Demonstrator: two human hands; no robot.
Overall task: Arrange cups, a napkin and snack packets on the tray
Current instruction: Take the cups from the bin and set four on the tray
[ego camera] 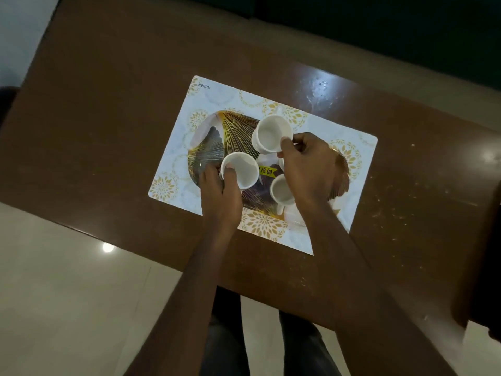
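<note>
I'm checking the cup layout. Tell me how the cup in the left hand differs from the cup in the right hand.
The left hand holds its cup at the tray's near left side; the right hand holds its cup farther back. The left thumb hooks inside its rim; the right fingers pinch the rim's edge. Both are white, upright and look empty.

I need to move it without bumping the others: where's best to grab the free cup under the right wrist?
Take the free cup by its rim from above; it stands upright, mouth open, and the right hand crowds its side.

White cups [273,134], gold-lined tray [238,131]
</note>
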